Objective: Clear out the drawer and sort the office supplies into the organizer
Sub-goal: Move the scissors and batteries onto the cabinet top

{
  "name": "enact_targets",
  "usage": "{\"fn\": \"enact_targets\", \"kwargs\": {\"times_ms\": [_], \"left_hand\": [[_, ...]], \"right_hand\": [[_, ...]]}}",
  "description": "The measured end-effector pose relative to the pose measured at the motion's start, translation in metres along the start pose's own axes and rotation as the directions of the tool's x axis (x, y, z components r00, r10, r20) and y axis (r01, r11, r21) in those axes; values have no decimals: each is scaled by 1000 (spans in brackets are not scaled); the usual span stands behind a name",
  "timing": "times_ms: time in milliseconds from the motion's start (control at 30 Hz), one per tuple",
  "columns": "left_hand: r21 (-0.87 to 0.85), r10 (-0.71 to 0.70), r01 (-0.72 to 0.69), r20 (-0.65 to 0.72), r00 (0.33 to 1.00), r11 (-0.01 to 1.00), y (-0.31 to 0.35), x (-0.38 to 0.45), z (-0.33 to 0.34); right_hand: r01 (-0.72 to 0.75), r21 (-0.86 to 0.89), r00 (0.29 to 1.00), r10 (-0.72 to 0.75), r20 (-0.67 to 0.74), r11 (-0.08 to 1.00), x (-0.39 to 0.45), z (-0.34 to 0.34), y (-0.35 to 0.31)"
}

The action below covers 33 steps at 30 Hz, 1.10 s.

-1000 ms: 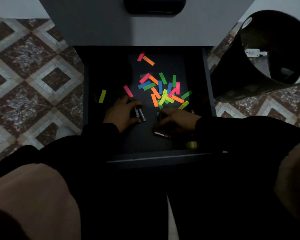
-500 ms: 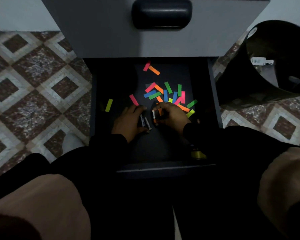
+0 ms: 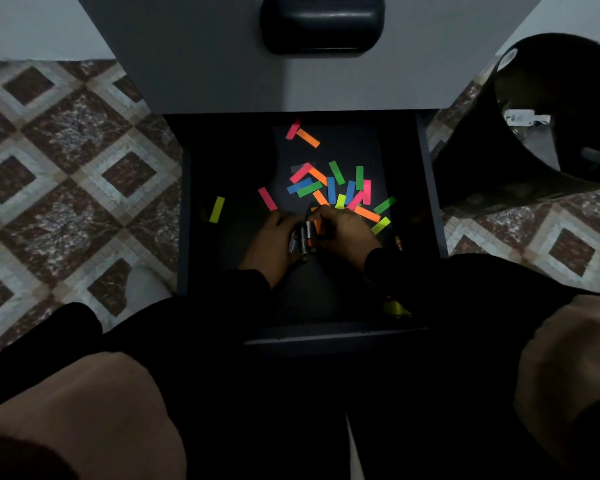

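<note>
Matt dark drawer (image 3: 430,188) lining; bright paper tabs (image 3: 329,188), flat and smooth; glossy metallic batteries (image 3: 302,237); smooth plastic handle (image 3: 321,24); shiny black bin (image 3: 534,161); rough mosaic-stone floor (image 3: 70,161).

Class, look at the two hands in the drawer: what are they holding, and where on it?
Both hands, left and right, hold a bunch of batteries between them, gripped along their sides.

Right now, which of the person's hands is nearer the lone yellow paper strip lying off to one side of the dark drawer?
Left. The left hand lies just right of the yellow paper strip; the right hand lies beyond it, farther right.
</note>
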<state>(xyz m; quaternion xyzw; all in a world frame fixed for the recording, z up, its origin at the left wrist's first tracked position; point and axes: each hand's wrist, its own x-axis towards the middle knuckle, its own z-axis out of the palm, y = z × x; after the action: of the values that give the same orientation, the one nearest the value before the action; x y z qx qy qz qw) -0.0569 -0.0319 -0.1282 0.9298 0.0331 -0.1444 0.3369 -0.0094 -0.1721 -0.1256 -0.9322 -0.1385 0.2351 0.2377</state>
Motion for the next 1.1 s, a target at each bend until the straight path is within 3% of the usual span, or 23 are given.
{"fn": "enact_targets", "kwargs": {"times_ms": [333,433,567,733,900,1000,1100], "left_hand": [[51,36,-37,19,999,998,3,7,5],[39,39,-38,-8,999,998,2,8,5],[-1,51,-51,-17,999,999,-3,7,5],[23,28,-28,-31,999,999,-5,4,0],[38,-34,35,-16,999,999,-10,3,-3],[46,-42,43,-18,999,998,-11,2,-5],[60,-39,41,-21,999,997,-10,3,-5]], "right_hand": [[-41,181,989,13,150,983,-15,-20,-2],[-86,253,992,61,107,964,-30,-23,0],[-191,198,981,194,1,962,-51,-13,-9],[-488,260,868,494,44,834,-60,-2,-22],[-619,294,771,635,51,728,-58,0,-11],[-614,293,776,628,56,733,-55,1,-10],[-527,285,836,548,8,801,-56,6,-14]]}}
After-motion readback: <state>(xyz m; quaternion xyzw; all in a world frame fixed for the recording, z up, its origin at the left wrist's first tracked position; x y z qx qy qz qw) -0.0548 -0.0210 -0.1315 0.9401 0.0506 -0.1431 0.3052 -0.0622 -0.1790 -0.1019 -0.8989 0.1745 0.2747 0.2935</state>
